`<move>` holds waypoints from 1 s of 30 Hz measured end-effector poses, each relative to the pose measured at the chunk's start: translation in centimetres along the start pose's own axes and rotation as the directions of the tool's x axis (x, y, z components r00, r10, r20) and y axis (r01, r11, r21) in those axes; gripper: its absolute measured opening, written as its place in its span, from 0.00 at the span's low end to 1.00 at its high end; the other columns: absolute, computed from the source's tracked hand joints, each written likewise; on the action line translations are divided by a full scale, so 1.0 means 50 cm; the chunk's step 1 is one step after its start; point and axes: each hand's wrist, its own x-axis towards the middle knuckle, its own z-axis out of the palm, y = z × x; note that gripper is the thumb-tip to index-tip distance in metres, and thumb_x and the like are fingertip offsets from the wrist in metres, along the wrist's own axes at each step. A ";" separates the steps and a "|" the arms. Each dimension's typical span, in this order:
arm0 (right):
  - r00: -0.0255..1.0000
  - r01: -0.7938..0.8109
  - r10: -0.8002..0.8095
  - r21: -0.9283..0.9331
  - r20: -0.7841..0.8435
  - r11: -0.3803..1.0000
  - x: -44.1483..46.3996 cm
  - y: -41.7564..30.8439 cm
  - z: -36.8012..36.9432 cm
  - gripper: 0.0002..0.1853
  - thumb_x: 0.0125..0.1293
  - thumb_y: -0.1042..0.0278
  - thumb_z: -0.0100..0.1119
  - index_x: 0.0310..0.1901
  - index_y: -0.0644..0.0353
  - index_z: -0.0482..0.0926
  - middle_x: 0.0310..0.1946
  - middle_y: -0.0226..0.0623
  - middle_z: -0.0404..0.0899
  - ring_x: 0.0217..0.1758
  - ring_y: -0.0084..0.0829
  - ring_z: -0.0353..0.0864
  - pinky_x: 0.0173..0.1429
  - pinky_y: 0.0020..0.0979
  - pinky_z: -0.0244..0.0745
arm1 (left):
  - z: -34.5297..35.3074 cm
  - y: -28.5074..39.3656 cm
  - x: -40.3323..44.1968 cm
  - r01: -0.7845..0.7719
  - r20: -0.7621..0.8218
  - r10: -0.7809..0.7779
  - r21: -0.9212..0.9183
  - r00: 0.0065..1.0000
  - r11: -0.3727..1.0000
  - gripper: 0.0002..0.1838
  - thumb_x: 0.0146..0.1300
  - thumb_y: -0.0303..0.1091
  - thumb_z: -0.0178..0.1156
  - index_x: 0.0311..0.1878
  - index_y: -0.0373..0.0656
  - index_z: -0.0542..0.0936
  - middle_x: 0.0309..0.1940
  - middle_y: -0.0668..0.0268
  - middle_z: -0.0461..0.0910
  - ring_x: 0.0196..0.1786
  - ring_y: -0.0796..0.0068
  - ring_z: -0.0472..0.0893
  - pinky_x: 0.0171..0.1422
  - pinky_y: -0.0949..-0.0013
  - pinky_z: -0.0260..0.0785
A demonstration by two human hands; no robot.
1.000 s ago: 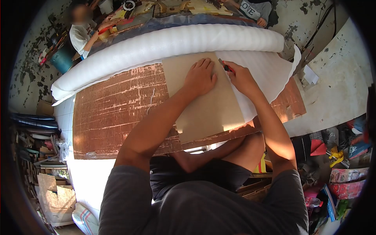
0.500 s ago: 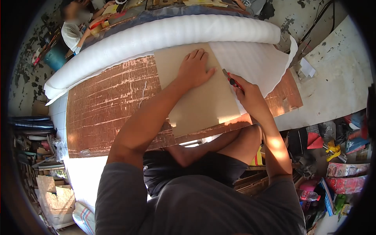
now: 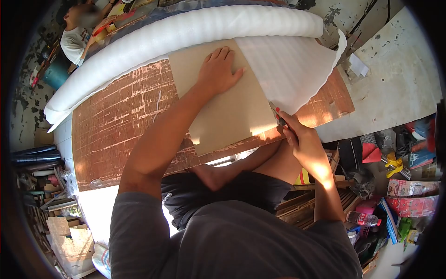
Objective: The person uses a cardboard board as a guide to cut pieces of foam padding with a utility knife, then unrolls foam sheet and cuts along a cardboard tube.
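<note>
Your right fingers (image 3: 291, 121) hold the cutter (image 3: 281, 120), blade (image 3: 273, 106) at the right edge of the cardboard (image 3: 227, 114); your left fingers (image 3: 225, 53) lie flat on it, thumb wide.

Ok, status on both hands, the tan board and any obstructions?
Left hand flat on tan board. Right hand gripping cutter at the board's right edge. White sheeting alongside; no obstruction visible at the cutter.

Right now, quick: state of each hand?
Left hand: open, palm down on the tan cardboard sheet.
Right hand: closed, holding a red-and-black utility knife.
</note>
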 end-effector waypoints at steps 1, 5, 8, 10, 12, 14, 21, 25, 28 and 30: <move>1.000 -0.005 0.005 0.000 -0.001 1.000 -0.013 0.000 -0.003 0.25 0.73 0.78 0.55 0.71 0.56 0.73 0.43 0.56 0.82 0.42 0.54 0.86 0.47 0.46 0.77 | 0.001 0.000 0.000 -0.002 0.003 0.002 -0.003 1.000 1.000 0.38 0.73 0.59 0.53 0.71 0.34 0.72 0.75 0.47 0.67 0.79 0.48 0.64 0.82 0.49 0.55; 0.998 -0.051 0.052 -0.052 0.029 0.997 -0.060 0.005 -0.014 0.26 0.73 0.79 0.55 0.71 0.55 0.73 0.47 0.55 0.82 0.45 0.53 0.87 0.50 0.46 0.79 | 0.003 0.000 0.000 -0.005 -0.014 0.005 0.009 1.000 1.000 0.38 0.73 0.59 0.53 0.71 0.34 0.72 0.75 0.47 0.67 0.79 0.49 0.64 0.82 0.50 0.56; 0.997 -0.066 0.070 -0.092 0.035 0.994 -0.089 0.001 -0.018 0.29 0.71 0.81 0.55 0.72 0.55 0.73 0.53 0.53 0.83 0.50 0.53 0.86 0.56 0.42 0.79 | 0.003 -0.001 0.001 -0.009 -0.013 0.009 0.011 1.000 1.000 0.38 0.73 0.59 0.53 0.71 0.34 0.72 0.75 0.47 0.68 0.78 0.49 0.65 0.82 0.50 0.56; 0.994 -0.102 0.105 -0.076 0.042 0.992 -0.104 -0.011 -0.029 0.31 0.68 0.84 0.55 0.73 0.55 0.72 0.57 0.51 0.83 0.54 0.52 0.85 0.61 0.37 0.78 | 0.004 -0.002 0.002 -0.012 -0.010 0.013 0.014 1.000 1.000 0.38 0.73 0.59 0.53 0.71 0.34 0.72 0.75 0.47 0.68 0.78 0.49 0.65 0.82 0.50 0.56; 0.988 -0.118 0.128 -0.109 0.091 0.987 -0.117 -0.023 -0.041 0.30 0.70 0.84 0.55 0.74 0.56 0.71 0.57 0.50 0.83 0.50 0.48 0.87 0.60 0.36 0.78 | 0.003 -0.001 0.003 -0.008 -0.007 0.008 0.015 1.000 1.000 0.37 0.73 0.59 0.53 0.70 0.34 0.72 0.74 0.47 0.68 0.78 0.49 0.65 0.81 0.50 0.56; 0.986 -0.126 0.131 -0.059 0.102 0.990 -0.132 -0.005 -0.062 0.29 0.72 0.83 0.55 0.74 0.56 0.71 0.53 0.48 0.85 0.46 0.42 0.87 0.56 0.34 0.79 | 0.002 0.000 0.003 -0.014 -0.008 0.014 0.009 1.000 1.000 0.37 0.74 0.59 0.53 0.70 0.34 0.72 0.74 0.47 0.68 0.78 0.49 0.65 0.81 0.50 0.57; 0.916 -0.106 0.250 0.411 -0.314 0.906 -0.092 0.054 -0.086 0.25 0.78 0.62 0.61 0.71 0.61 0.72 0.30 0.20 0.72 0.28 0.10 0.62 0.31 0.16 0.57 | -0.003 0.001 0.001 -0.017 -0.009 0.017 0.012 1.000 1.000 0.36 0.74 0.57 0.52 0.71 0.33 0.72 0.74 0.47 0.68 0.78 0.50 0.65 0.81 0.51 0.57; 0.888 -0.027 0.281 0.567 -0.365 0.823 -0.026 0.107 -0.026 0.12 0.75 0.66 0.67 0.46 0.60 0.73 0.34 0.21 0.71 0.35 0.13 0.65 0.39 0.19 0.63 | -0.007 0.001 -0.001 -0.012 0.002 0.012 -0.005 1.000 1.000 0.36 0.74 0.57 0.52 0.71 0.33 0.71 0.74 0.48 0.68 0.78 0.50 0.65 0.81 0.51 0.57; 0.878 -0.099 0.287 0.440 -0.383 0.892 0.030 0.143 0.024 0.16 0.71 0.64 0.72 0.44 0.62 0.73 0.30 0.23 0.71 0.35 0.16 0.70 0.41 0.22 0.67 | -0.002 -0.002 0.000 -0.020 -0.008 0.020 0.002 1.000 1.000 0.36 0.75 0.57 0.52 0.71 0.33 0.71 0.74 0.48 0.69 0.78 0.49 0.65 0.81 0.51 0.57; 0.883 -0.077 0.194 0.277 -0.428 0.958 0.064 0.145 0.046 0.18 0.67 0.65 0.74 0.43 0.65 0.73 0.26 0.26 0.71 0.30 0.20 0.74 0.36 0.24 0.70 | -0.002 0.000 -0.001 -0.021 -0.012 0.021 0.003 1.000 1.000 0.36 0.75 0.56 0.52 0.71 0.33 0.71 0.74 0.48 0.69 0.78 0.50 0.65 0.81 0.51 0.57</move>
